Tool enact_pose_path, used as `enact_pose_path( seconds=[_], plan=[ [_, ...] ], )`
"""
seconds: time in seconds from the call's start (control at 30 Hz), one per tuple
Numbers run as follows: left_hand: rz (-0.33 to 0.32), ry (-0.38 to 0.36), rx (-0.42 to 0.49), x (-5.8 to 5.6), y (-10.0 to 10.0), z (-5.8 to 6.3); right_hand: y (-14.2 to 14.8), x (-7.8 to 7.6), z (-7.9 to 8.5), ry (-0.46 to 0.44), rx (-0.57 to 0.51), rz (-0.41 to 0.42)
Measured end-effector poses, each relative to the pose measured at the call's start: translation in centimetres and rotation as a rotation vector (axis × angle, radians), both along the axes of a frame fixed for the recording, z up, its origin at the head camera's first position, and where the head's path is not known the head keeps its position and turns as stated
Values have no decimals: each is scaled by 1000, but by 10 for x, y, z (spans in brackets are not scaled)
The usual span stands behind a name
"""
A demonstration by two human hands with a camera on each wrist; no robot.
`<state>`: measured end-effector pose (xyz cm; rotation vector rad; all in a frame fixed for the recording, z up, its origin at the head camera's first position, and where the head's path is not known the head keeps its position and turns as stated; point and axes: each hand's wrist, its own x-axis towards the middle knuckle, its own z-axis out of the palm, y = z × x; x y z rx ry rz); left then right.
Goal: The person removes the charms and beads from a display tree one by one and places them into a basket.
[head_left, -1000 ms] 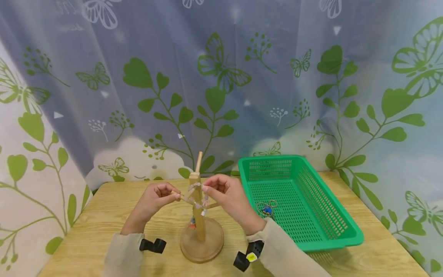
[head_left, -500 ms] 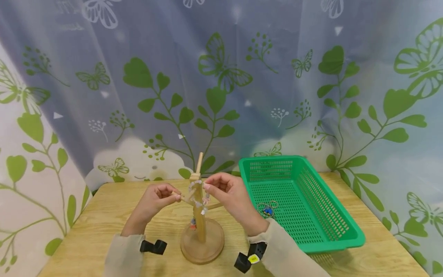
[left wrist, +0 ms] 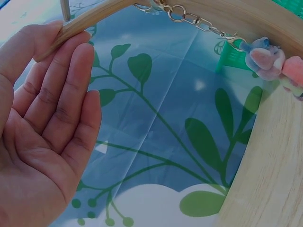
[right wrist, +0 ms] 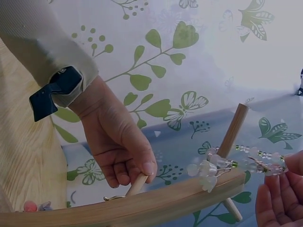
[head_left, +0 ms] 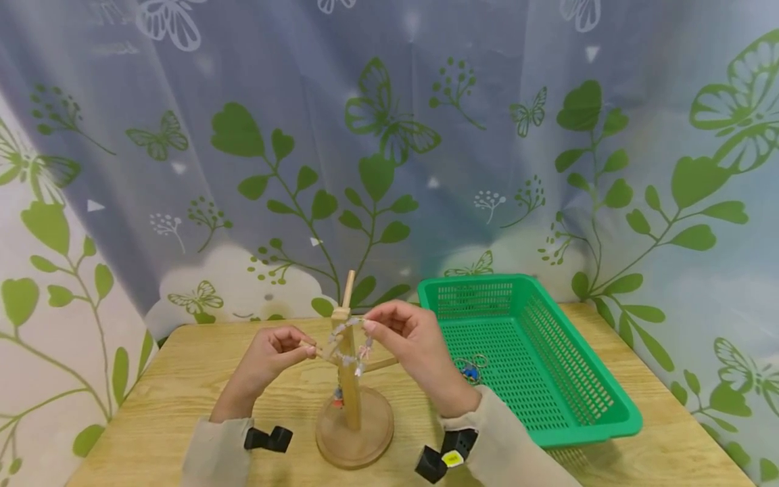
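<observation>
A wooden stand with pegs (head_left: 350,402) rises from a round base (head_left: 355,439) between my hands. My left hand (head_left: 272,355) pinches the end of one wooden peg (left wrist: 90,23) between thumb and fingertips. My right hand (head_left: 416,352) pinches a beaded bracelet (right wrist: 207,171) with pale, clear and green beads. The bracelet loops beside the top of the post, near an upper peg (right wrist: 234,130); whether it encircles that peg is unclear. A keychain with a small plush figure (left wrist: 266,60) in blue and pink hangs from the stand by a gold chain (left wrist: 201,22).
To the right stands a green plastic basket (head_left: 608,379), with a ringed item bearing a blue piece (head_left: 470,372) in its near left part. The wooden table (head_left: 152,406) ends at a patterned curtain (head_left: 304,169).
My right hand has shifted slightly to the right, drawing its side of the bracelet along. My left hand keeps its pinch on the peg.
</observation>
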<state>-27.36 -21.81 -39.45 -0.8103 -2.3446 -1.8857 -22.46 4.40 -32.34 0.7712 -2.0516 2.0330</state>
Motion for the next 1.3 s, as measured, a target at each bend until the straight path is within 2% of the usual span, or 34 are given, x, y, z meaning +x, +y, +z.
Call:
enact_pose_path(
  seconds=[0.17,0.43,0.87,1.3],
  plan=[
    [8,11,5,-1,1,1,1,2,2,-4,5,-1],
    [-20,16,15,0,3,-1,1,6,5,-3,2,6],
    [-8,20,11,3,1,1,-2,11,12,34,-18,56],
    [3,31,24,1,1,1,-4,13,15,89,-40,92]
  ],
)
